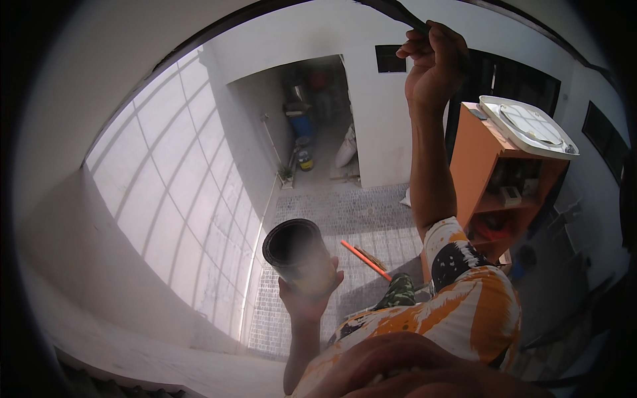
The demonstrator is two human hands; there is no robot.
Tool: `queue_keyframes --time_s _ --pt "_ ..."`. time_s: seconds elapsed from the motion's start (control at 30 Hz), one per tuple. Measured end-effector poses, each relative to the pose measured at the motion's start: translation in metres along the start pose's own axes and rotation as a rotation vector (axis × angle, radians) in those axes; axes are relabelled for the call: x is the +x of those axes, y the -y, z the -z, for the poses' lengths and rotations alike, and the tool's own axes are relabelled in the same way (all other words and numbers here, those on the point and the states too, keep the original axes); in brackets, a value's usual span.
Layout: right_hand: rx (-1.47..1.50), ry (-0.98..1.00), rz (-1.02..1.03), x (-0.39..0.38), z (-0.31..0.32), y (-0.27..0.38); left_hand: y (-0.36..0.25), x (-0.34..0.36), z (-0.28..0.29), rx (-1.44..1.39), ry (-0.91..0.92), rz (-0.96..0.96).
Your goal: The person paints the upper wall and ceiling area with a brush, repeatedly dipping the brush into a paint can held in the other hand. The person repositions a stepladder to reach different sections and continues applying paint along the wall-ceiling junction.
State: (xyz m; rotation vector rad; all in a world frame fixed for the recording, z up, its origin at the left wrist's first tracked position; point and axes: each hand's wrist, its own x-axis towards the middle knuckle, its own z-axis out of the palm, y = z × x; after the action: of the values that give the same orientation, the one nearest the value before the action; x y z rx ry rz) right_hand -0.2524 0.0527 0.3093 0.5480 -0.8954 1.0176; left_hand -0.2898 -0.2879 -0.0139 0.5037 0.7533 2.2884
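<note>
The can [302, 262] is held up in front of the person, in the lower middle of the view, gripped low by the left hand [308, 302] with the thumb along one side. Its open mouth faces the camera, and the inside is too dark to show how full it is. The brush [401, 12] is high up, its handle pinched between the fingers and thumb of the raised right hand [438, 56]; its far end runs out of the top of the view, so I cannot tell what it touches.

Drips look like the likeliest trouble: with the brush overhead, anything wet on it could run down the handle to the wrist or fall on the patterned shirt [481, 302]. If the left wrist tips while the person looks up, the can could spill onto the paved floor [358, 199]. With both hands taken, a stumble would be hard to catch; what the feet stand on is hidden.

Farther out, an orange stick [365, 260] lies on the floor and might trip a foot. To the right, an orange cabinet [471, 159] carries a white lid [531, 126], which a swinging elbow could perhaps knock off.
</note>
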Motion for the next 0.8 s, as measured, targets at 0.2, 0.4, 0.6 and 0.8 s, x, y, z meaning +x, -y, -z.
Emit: queue_keyframes --time_s 0.2,0.4,0.6,0.8 --pt "0.007 -0.175 0.043 -0.004 0.009 0.019 -0.003 0.0 0.002 -0.223 0.037 0.083" --pt "0.084 -0.018 -0.026 -0.025 -0.007 0.03 0.001 0.002 0.004 0.145 0.015 -0.022" --pt "-0.01 -0.001 0.033 -0.012 -0.016 0.002 -0.001 0.002 0.009 0.134 -0.013 -0.018" --pt "0.056 -0.095 0.056 0.006 0.018 0.009 -0.003 0.002 0.011 0.122 0.008 -0.041"
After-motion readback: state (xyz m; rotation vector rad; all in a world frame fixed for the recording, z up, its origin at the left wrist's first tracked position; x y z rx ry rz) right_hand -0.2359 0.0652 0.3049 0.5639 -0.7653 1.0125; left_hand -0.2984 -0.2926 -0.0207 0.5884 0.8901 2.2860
